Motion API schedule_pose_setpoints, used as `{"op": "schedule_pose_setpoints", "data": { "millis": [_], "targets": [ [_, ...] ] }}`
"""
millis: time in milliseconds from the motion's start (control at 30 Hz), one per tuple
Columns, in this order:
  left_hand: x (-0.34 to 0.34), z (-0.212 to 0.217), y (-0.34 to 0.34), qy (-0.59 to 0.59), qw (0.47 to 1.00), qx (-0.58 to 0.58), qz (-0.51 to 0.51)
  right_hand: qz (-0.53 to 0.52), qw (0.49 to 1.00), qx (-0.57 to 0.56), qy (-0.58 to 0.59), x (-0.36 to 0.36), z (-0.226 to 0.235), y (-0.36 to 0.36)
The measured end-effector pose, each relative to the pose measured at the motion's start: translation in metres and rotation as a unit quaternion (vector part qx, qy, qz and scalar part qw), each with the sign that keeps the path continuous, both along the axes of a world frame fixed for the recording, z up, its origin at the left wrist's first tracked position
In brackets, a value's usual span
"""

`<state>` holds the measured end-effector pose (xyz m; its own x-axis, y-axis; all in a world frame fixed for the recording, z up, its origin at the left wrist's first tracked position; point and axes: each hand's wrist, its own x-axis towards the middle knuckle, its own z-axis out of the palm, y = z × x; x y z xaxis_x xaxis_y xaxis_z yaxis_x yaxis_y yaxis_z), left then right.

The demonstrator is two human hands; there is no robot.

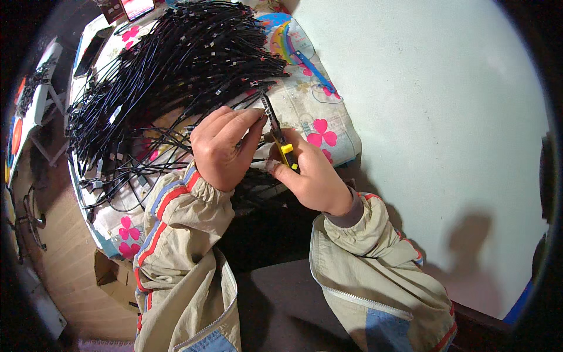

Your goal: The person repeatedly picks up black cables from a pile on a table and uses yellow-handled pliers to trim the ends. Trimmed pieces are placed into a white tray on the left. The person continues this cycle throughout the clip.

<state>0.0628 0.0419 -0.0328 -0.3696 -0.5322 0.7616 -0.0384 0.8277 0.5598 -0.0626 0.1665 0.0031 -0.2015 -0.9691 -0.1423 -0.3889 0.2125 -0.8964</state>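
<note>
My right hand [316, 179] grips a utility knife [287, 149] with a yellow slider and a dark body, its blade pointing up and away from me. My left hand [223, 146] is closed in a pinch, its fingertips right beside the blade. What those fingers hold is too small and too hidden to name. A large heap of black cables [176, 58] with small metal connectors lies just beyond and left of my hands. Some loose cable lengths run beneath my left hand and between both hands.
A flowered cloth [349, 132] covers the table. A blue strip-like tool [314, 71] lies at its right side, near a pale wall [434, 117]. Far left are a dark phone-like slab [94, 51] and a lit screen [138, 7]. A cardboard box [114, 276] stands on the floor.
</note>
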Motion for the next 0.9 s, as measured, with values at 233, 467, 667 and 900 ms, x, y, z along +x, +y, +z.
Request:
{"op": "schedule_pose_setpoints", "data": {
  "millis": [233, 467, 667, 900],
  "targets": [
    [0.001, 0.0, 0.004, -0.026, 0.999, 0.022, 0.003, -0.024, 0.998, 0.017, 0.052, -0.003, -0.01, 0.0],
    [-0.001, 0.0, 0.005, -0.01, 0.998, 0.066, -0.007, -0.011, 0.998, 0.005, -0.063, -0.009, -0.007, -0.001],
    [0.0, -0.002, 0.004, -0.004, 0.997, 0.075, -0.036, 0.047, 0.997, 0.015, -0.065, -0.019, -0.001, 0.001],
    [0.004, -0.003, 0.003, -0.042, 0.993, 0.091, -0.064, 0.044, 0.997, 0.006, 0.056, -0.025, -0.004, 0.002]
  ]
}}
